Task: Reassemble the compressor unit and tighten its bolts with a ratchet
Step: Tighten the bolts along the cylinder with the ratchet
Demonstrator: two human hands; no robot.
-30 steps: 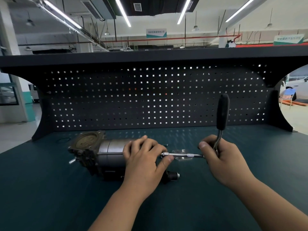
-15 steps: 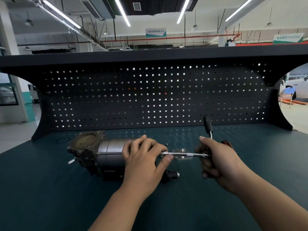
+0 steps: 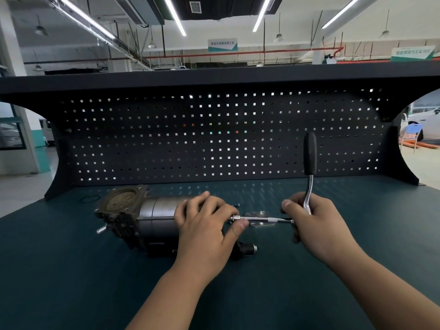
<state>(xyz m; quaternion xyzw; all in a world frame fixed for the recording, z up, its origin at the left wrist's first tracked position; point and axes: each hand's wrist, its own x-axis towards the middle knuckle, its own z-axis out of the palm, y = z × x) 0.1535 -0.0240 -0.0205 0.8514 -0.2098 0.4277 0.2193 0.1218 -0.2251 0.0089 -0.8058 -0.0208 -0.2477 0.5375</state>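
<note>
Here, on the desk (image 3: 71,270), the compressor unit (image 3: 147,217) lies on its side under the left hand (image 3: 204,225), which clasps its right end. The right hand (image 3: 316,222) grips the ratchet (image 3: 310,163), handle upright, its extension bar (image 3: 262,219) reaching the compressor unit.

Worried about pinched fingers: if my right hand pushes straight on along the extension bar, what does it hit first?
Probably your left hand, pinching the extension bar by the compressor; depth is unclear.
</note>
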